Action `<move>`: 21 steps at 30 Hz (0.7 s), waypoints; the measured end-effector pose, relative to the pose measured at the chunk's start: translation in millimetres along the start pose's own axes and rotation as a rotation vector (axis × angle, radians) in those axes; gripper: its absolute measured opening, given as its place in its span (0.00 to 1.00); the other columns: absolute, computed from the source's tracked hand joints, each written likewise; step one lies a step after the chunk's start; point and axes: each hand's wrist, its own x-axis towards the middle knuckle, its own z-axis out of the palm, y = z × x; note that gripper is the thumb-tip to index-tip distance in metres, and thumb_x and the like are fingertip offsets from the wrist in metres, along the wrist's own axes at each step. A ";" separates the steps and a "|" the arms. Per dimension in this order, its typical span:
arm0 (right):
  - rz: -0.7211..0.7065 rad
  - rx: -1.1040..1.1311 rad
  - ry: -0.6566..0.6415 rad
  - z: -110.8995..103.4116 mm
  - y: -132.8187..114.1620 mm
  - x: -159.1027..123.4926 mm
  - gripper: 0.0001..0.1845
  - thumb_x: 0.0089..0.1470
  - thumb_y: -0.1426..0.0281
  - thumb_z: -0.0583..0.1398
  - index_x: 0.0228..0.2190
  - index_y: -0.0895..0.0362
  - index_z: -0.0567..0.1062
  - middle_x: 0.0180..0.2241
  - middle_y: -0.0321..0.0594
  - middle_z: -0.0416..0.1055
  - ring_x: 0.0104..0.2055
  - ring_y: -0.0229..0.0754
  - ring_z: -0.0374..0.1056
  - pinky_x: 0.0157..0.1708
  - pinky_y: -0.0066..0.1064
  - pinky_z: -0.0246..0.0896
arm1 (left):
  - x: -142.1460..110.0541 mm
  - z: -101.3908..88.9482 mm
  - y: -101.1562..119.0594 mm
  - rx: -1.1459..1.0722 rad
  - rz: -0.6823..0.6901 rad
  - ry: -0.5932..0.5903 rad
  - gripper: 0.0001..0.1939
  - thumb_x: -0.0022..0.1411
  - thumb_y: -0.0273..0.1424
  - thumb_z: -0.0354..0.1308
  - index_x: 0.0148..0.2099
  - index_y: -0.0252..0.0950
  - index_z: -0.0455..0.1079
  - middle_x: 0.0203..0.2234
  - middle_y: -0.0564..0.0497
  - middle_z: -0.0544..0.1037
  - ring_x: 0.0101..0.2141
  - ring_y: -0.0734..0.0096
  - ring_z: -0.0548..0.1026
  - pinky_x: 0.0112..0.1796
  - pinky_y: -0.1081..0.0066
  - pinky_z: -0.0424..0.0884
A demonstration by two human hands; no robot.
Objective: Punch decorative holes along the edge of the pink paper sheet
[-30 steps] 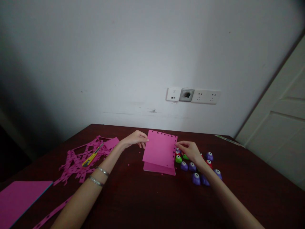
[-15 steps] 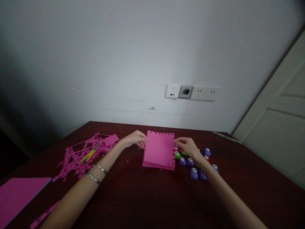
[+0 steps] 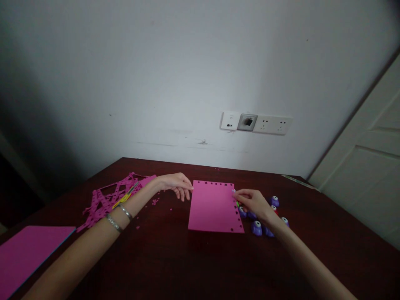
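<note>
A pink sheet of paper [image 3: 212, 206] with small shapes punched along its top and right edges is between my hands. My left hand [image 3: 178, 184] pinches its upper left edge between thumb and finger, the other fingers hanging loose. On the opposite side, my right hand [image 3: 253, 202] pinches the right edge. Several small purple, red and green craft punches [image 3: 256, 228] with white tops stand beside and partly behind my right hand and forearm. Two silvery bracelets circle my left wrist.
Cut pink paper strips [image 3: 104, 204] lie heaped at the left, with a yellow utility knife [image 3: 126, 196] on them, partly behind my left forearm. A pink stack of paper [image 3: 31, 250] lies at the near left. Tiny pink cutouts [image 3: 154, 202] dot the dark table [image 3: 193, 266]. Wall sockets [image 3: 271, 124] are behind.
The pink sheet has come nearer and lies at a flatter angle, its lower edge spreading to the right. Both hands still pinch its sides. The view has shifted slightly.
</note>
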 end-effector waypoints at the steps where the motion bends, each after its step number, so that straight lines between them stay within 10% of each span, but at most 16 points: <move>1: 0.020 0.006 -0.028 1.9 3.1 -6.4 0.13 0.40 0.62 0.60 0.23 0.60 0.75 0.17 0.34 0.66 0.14 0.30 0.55 0.13 0.24 0.50 | -3.0 -3.7 -0.5 0.038 -0.034 -0.002 0.16 0.51 0.44 0.58 0.33 0.34 0.72 0.26 0.45 0.78 0.24 0.71 0.74 0.23 0.72 0.66; 8: 0.165 0.022 -0.137 21.6 17.9 -48.2 0.10 0.41 0.64 0.60 0.23 0.59 0.74 0.17 0.33 0.65 0.15 0.30 0.58 0.12 0.22 0.54 | 29.6 -24.8 -20.8 0.371 0.026 0.525 0.15 0.49 0.41 0.58 0.29 0.32 0.72 0.21 0.49 0.75 0.20 0.74 0.70 0.23 0.74 0.62; 14: 0.253 -0.063 -0.206 32.8 28.3 -67.5 0.08 0.43 0.67 0.58 0.23 0.60 0.73 0.16 0.31 0.63 0.11 0.28 0.55 0.08 0.20 0.53 | 84.3 -20.3 -26.5 0.726 0.250 0.407 0.19 0.39 0.41 0.65 0.32 0.34 0.73 0.29 0.47 0.76 0.31 0.66 0.72 0.31 0.74 0.62; 21: 0.241 -0.409 -0.205 26.7 34.9 -78.0 0.08 0.44 0.68 0.56 0.22 0.60 0.73 0.17 0.35 0.68 0.11 0.32 0.60 0.06 0.19 0.48 | 118.8 -9.7 -18.4 0.823 0.058 0.325 0.20 0.28 0.39 0.69 0.27 0.36 0.70 0.29 0.46 0.75 0.36 0.56 0.70 0.40 0.66 0.61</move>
